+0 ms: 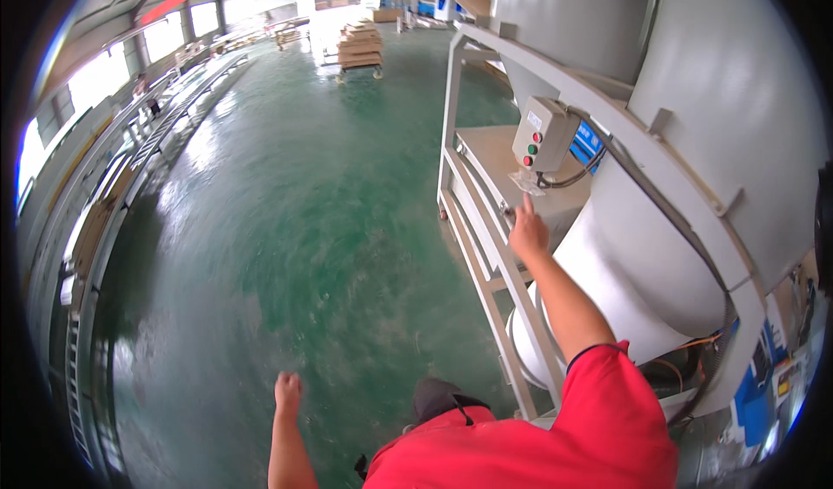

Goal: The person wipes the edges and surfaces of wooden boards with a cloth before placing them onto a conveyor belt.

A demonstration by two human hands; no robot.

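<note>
My right hand (pixel 528 230) reaches forward beside a machine frame, its index finger stretched out and the other fingers curled. Just beyond the fingertip is a grey control box (pixel 545 135) with red and green push buttons on its front. A gap seems to lie between the finger and the box. Crumpled clear plastic (pixel 527 183) sits under the box. By the fingers is a small dark fitting (pixel 508 214) on the frame; I cannot tell if they touch it. Low on the left, my left hand (pixel 288 392) hangs over the green floor with its fingers curled in, nothing showing in them.
A pale metal frame (pixel 473 181) and large grey-white tanks (pixel 737 81) fill the right side. Cables (pixel 668 203) run down along the frame. Ahead stands a trolley stacked with boards (pixel 359 46). Long rails and racks (pixel 156 142) line the left wall.
</note>
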